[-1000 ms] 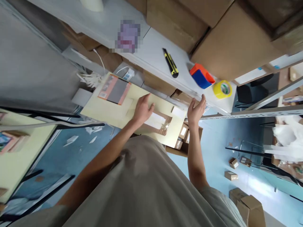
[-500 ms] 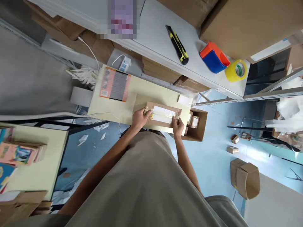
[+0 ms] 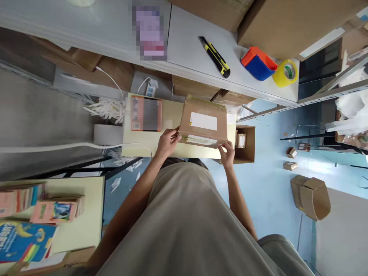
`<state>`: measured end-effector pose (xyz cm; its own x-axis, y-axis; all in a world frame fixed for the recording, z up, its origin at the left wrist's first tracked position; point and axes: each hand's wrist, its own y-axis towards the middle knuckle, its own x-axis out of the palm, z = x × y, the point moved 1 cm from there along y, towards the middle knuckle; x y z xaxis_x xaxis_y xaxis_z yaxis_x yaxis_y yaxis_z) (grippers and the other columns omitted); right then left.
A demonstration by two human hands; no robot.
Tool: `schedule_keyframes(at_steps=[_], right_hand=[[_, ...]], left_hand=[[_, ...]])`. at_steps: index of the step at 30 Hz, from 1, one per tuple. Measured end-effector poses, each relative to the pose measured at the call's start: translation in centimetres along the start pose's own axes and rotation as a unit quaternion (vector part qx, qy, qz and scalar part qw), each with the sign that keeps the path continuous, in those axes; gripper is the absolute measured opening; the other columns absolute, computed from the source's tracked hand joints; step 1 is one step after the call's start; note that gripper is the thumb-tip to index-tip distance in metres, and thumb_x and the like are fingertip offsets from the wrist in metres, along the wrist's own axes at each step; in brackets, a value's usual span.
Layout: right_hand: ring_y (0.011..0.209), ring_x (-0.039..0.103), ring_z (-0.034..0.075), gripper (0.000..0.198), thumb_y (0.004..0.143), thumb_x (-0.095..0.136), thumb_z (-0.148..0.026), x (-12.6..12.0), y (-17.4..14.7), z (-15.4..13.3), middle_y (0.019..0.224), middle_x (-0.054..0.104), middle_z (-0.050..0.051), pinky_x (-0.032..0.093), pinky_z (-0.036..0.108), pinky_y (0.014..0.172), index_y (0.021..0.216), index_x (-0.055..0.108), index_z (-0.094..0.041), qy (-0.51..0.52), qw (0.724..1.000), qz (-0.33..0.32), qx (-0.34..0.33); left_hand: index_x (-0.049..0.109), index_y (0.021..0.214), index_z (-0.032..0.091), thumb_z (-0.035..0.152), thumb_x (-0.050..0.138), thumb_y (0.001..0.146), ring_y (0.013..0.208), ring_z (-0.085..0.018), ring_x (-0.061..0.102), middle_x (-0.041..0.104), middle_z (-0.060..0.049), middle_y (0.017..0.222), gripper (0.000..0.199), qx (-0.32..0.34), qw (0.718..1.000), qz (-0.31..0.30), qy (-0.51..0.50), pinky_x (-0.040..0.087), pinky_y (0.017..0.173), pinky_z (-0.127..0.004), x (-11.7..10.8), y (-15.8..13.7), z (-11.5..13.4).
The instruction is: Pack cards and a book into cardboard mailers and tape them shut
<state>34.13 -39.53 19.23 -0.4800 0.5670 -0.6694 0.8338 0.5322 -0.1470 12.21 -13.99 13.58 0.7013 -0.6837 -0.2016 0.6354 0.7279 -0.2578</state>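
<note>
A taped cardboard box (image 3: 205, 105) with a white label (image 3: 203, 121) on one broad face is tilted over the pale yellow table (image 3: 172, 115). More white and clear tape show along its near edge. My left hand (image 3: 168, 142) is closed on the near left corner, thumb and fingers pinching it. At the near right corner, my right hand (image 3: 227, 153) grips the box the same way. To the left lies an orange-and-grey book (image 3: 146, 113) with a barcode, apart from both hands.
On the shelf above are a utility knife (image 3: 215, 56), a red-and-blue tape dispenser (image 3: 258, 63) and a yellow tape roll (image 3: 285, 73). An open carton (image 3: 249, 144) holding small boxes stands right of the table. Books (image 3: 57, 210) are stacked on another table at lower left.
The box has turned: its near taped side faced up before, and now a broad labelled face shows. Both hands stay on its near corners. The view has shifted slightly.
</note>
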Motion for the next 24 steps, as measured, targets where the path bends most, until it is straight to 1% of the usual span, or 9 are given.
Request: schedule_keyframes(at_steps=[3,7,9,12,13,15,19,21,24], right_hand=[[0.110,0.074,0.028,0.037,0.096,0.070,-0.053,2.1,0.6,3.0,0.124,0.072,0.015,0.066,0.049,0.110,0.108,0.082,-0.020,0.076,0.997,-0.024,0.006],[0.113,0.078,0.028,0.029,0.095,0.062,-0.036,4.4,1.1,6.3,0.136,0.075,0.018,0.066,0.046,0.110,0.110,0.080,-0.019,0.036,0.993,-0.085,0.075],[0.109,0.078,0.029,0.023,0.091,0.060,-0.029,5.1,1.1,7.6,0.126,0.080,0.017,0.066,0.046,0.106,0.101,0.079,-0.021,-0.001,0.988,-0.115,0.108],[0.097,0.079,0.031,0.018,0.083,0.061,-0.024,5.3,1.7,8.8,0.099,0.085,0.013,0.066,0.049,0.099,0.090,0.078,-0.022,-0.014,0.982,-0.138,0.125],[0.098,0.079,0.032,0.020,0.082,0.061,-0.023,5.1,2.3,9.0,0.097,0.085,0.013,0.066,0.049,0.100,0.091,0.079,-0.022,-0.010,0.983,-0.139,0.123],[0.107,0.080,0.032,0.030,0.084,0.060,-0.025,4.7,3.8,9.2,0.109,0.088,0.015,0.065,0.050,0.105,0.102,0.083,-0.021,0.003,0.985,-0.131,0.109],[0.125,0.077,0.031,0.051,0.094,0.056,-0.037,4.2,7.8,8.4,0.143,0.082,0.020,0.065,0.049,0.107,0.135,0.079,-0.017,0.041,0.992,-0.093,0.077],[0.123,0.078,0.031,0.055,0.096,0.058,-0.042,4.4,9.4,7.7,0.142,0.082,0.022,0.066,0.049,0.105,0.141,0.076,-0.016,0.058,0.992,-0.086,0.072],[0.122,0.079,0.032,0.057,0.095,0.065,-0.046,4.5,10.5,6.5,0.140,0.082,0.023,0.066,0.050,0.104,0.142,0.074,-0.015,0.082,0.990,-0.086,0.074]], left_hand=[[0.081,0.144,0.017,0.035,0.076,0.094,0.116,-0.029,0.083,0.083,-0.014,0.133,0.054,-0.045,0.998,-0.043,-0.018,0.067,0.110,-0.040,0.1,0.3,-3.0],[0.085,0.140,0.018,0.030,0.073,0.090,0.132,-0.035,0.080,0.087,-0.013,0.133,0.053,-0.104,0.990,-0.093,0.025,0.061,0.121,-0.046,1.3,0.3,-6.2],[0.088,0.132,0.020,0.026,0.073,0.086,0.133,-0.036,0.079,0.088,-0.011,0.130,0.049,-0.130,0.986,-0.096,0.049,0.059,0.122,-0.048,1.7,0.3,-7.3],[0.089,0.127,0.020,0.023,0.072,0.085,0.130,-0.037,0.080,0.089,-0.011,0.125,0.045,-0.156,0.982,-0.085,0.062,0.059,0.122,-0.050,1.9,1.0,-8.1],[0.088,0.128,0.018,0.023,0.072,0.085,0.131,-0.037,0.080,0.089,-0.013,0.126,0.046,-0.158,0.982,-0.078,0.063,0.059,0.123,-0.051,1.9,1.5,-8.1],[0.083,0.140,0.015,0.022,0.073,0.087,0.135,-0.037,0.078,0.085,-0.018,0.137,0.054,-0.161,0.983,-0.056,0.064,0.058,0.123,-0.051,1.8,2.8,-7.8],[0.052,0.174,0.012,0.015,0.074,0.091,0.136,-0.031,0.077,0.070,-0.025,0.162,0.086,-0.163,0.986,0.006,0.019,0.057,0.123,-0.047,2.3,5.7,-5.4],[0.041,0.180,0.011,0.012,0.075,0.092,0.133,-0.029,0.078,0.071,-0.024,0.161,0.094,-0.161,0.987,0.015,-0.014,0.057,0.123,-0.046,2.9,6.8,-4.0],[0.041,0.180,0.010,0.012,0.081,0.090,0.130,-0.030,0.080,0.076,-0.023,0.153,0.099,-0.154,0.988,0.019,-0.022,0.057,0.121,-0.044,3.4,7.5,-2.5]])
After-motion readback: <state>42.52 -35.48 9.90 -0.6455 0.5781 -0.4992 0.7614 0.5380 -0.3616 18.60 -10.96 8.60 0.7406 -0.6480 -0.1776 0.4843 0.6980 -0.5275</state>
